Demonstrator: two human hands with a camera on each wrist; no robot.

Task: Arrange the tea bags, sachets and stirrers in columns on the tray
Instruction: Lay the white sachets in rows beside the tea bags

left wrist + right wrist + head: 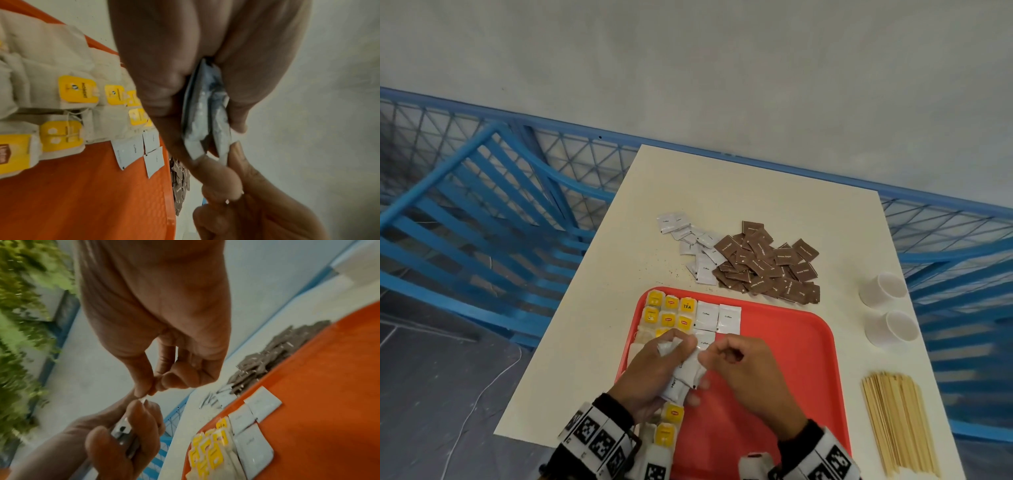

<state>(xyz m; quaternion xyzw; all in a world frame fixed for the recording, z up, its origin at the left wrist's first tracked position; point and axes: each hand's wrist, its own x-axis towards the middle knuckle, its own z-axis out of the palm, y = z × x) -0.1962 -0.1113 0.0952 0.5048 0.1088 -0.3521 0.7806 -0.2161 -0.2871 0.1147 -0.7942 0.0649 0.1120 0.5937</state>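
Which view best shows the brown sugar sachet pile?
Head view: the whole brown sachet pile lies unobstructed on the table beyond the tray. Left wrist shows a sliver behind the left hand; right wrist shows it blurred, edge-on.

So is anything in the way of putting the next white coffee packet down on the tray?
Nothing visible is. The left hand holds the white coffee packets, the right hand pinches one, and bare red tray lies beside the packets already laid down.
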